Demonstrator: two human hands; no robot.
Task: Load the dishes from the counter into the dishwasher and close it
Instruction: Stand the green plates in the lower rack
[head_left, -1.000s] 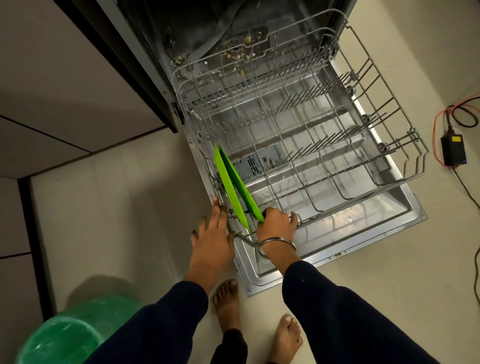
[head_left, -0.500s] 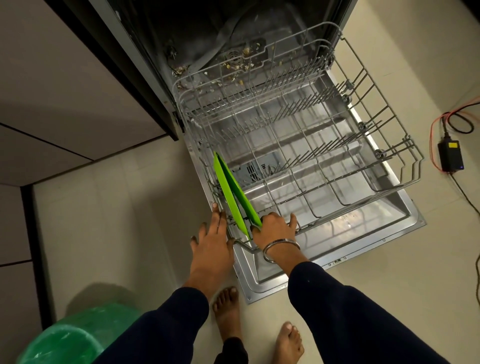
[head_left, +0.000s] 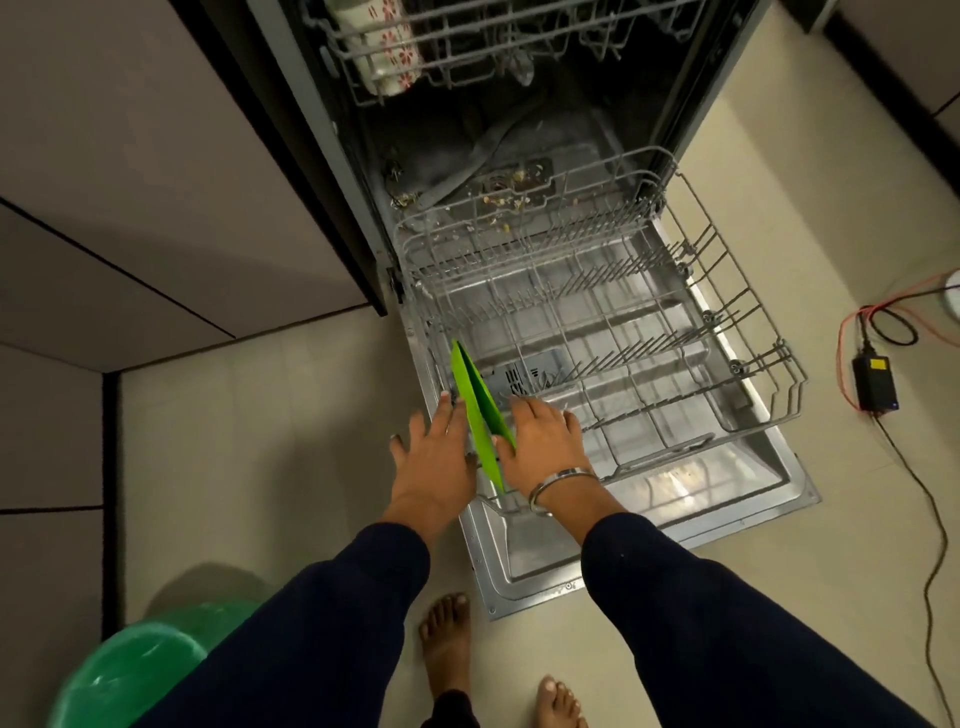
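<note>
The fingers (head_left: 441, 415) of the left hand (head_left: 434, 457) are held straight and spread, with the fingertips touching the left side of the two bright green flat plastic plates (head_left: 475, 410) and the hand itself lying just outside the rack's left edge. The fingers (head_left: 550, 415) of the right hand (head_left: 535, 441) are likewise extended and laid flat against the right side of the plates, nothing being gripped by either hand. A silver metal bangle (head_left: 561, 486) is worn on the right wrist, and both arms are covered by dark navy sleeves (head_left: 701, 613).

The green plates are stood on edge, leaning together, at the front left corner of the grey wire lower rack (head_left: 623, 332), which is pulled out over the lowered stainless-steel dishwasher door (head_left: 675, 509). Food scraps are seen on the tub floor (head_left: 509, 187) behind the rack. In the upper wire rack (head_left: 467, 41) a white cup with red flower prints (head_left: 389, 52) is lodged on the left.

Two bare feet (head_left: 447, 639) are placed on the beige tiled floor (head_left: 260, 441) just before the door. A green round plastic bin (head_left: 130, 670) is seen at the lower left, and a black power adapter with a yellow label (head_left: 875, 384), with orange and black cables, lies well to the right.
</note>
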